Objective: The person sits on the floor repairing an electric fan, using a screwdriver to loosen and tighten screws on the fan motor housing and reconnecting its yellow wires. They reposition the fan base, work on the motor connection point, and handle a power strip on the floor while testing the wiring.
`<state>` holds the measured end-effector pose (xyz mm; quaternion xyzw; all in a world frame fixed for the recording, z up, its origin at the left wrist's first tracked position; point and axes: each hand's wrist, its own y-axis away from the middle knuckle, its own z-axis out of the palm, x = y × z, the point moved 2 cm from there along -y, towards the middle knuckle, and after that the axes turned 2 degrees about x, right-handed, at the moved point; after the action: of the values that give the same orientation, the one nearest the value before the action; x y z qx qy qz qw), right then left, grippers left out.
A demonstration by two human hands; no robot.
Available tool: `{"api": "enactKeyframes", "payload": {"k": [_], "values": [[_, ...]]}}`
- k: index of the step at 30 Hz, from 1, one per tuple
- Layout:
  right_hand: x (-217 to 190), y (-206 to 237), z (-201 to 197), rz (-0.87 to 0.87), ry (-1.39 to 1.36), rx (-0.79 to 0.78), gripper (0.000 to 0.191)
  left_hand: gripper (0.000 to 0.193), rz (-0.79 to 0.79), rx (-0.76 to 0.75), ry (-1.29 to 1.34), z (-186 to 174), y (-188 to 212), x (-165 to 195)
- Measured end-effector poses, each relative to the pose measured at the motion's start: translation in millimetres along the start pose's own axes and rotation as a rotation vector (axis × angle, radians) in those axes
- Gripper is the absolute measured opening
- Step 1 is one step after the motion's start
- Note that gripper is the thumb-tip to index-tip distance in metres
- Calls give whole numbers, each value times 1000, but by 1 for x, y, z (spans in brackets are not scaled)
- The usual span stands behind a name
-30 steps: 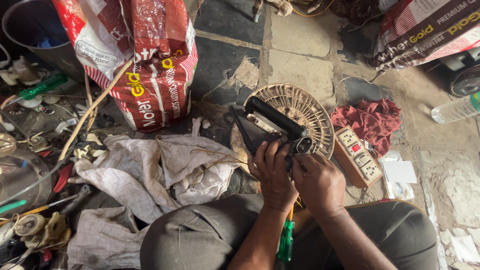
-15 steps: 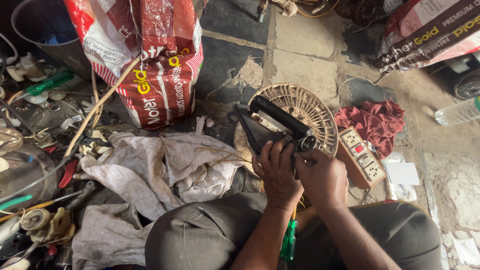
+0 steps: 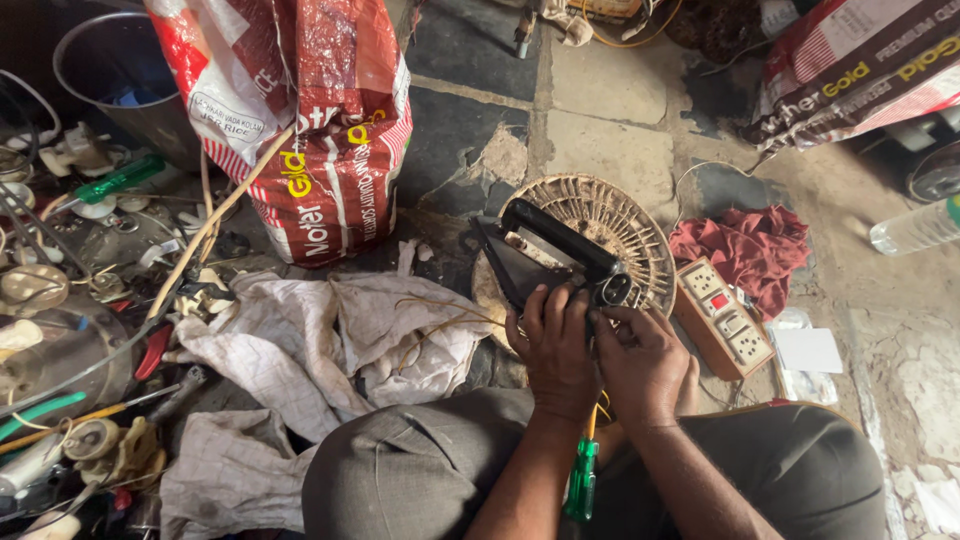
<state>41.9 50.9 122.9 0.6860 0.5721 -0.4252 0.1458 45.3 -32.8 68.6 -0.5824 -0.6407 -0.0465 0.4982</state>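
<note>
A black electric iron [image 3: 545, 255] lies on a round slatted grille [image 3: 630, 225] on the stone floor in front of my knees. My left hand [image 3: 553, 350] wraps around the iron's rear end. My right hand [image 3: 648, 362] is beside it, its fingertips pinching at the back end of the iron's handle [image 3: 612, 290]. What the fingertips hold there is too small to tell. A green-handled screwdriver [image 3: 581, 482] stands between my legs, under my forearms, with neither hand on it.
A wooden switch-and-socket board [image 3: 725, 318] and a red rag [image 3: 745, 250] lie to the right. White cloths [image 3: 330, 335] spread to the left, behind them a red and white sack [image 3: 300, 130] and a metal bucket [image 3: 120, 75]. Tools and parts clutter the far left.
Both hands stay on the iron's rear end, with only small finger movement. The view has shifted slightly.
</note>
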Motion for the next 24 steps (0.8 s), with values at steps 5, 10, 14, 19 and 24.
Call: {"api": "enactKeyframes", "payload": {"k": [5,10,14,19,24], "values": [[7,2,-1,-82,141,25,19,39,15,21,-1,1,-1,1],[23,-3,12,148,87,19,21,38,12,29,-17,4,1,0],[41,10,4,50,124,1,28,40,16,10,-86,7,-1,-2],[80,91,-50,-526,100,-418,16,50,36,35,-80,8,-2,-2],[116,121,-51,-806,551,-759,54,51,47,26,-85,4,-2,-1]]}}
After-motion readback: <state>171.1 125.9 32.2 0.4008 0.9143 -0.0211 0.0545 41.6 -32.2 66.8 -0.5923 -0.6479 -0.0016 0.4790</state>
